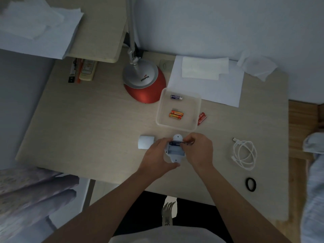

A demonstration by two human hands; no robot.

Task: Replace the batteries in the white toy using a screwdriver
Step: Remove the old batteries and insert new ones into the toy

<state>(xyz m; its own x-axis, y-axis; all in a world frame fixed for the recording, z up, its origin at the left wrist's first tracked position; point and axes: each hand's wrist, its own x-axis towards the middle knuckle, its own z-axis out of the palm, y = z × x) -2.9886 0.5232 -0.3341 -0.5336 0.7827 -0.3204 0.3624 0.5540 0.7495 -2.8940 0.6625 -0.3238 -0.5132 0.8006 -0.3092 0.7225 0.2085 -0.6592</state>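
- Your right hand (198, 149) pinched a thin dark screwdriver (188, 142). Its tip lay against the dark blue battery (175, 143) seated in the far slot of the open compartment.
- Your left hand (157, 155) gripped the small white plastic toy (176, 152) from its left side. The toy sat between both hands, over the near middle of the pale wooden desk (87, 128); whether it rested on the desk could not be told.
- Risk: a prying tip could slip, damage a contact or flick the battery away. Your left-hand grip looked the only restraint.
- Risk: the near slot was empty, and mixed cells could go in. The clear plastic tray (197, 109) just beyond the toy held two orange batteries (176, 114) and a loose blue battery (176, 97), with red batteries (202, 118) just beside it.
- The pale rounded cover (146, 142) lay just left of your left hand. No screw was visible, so it could go missing.
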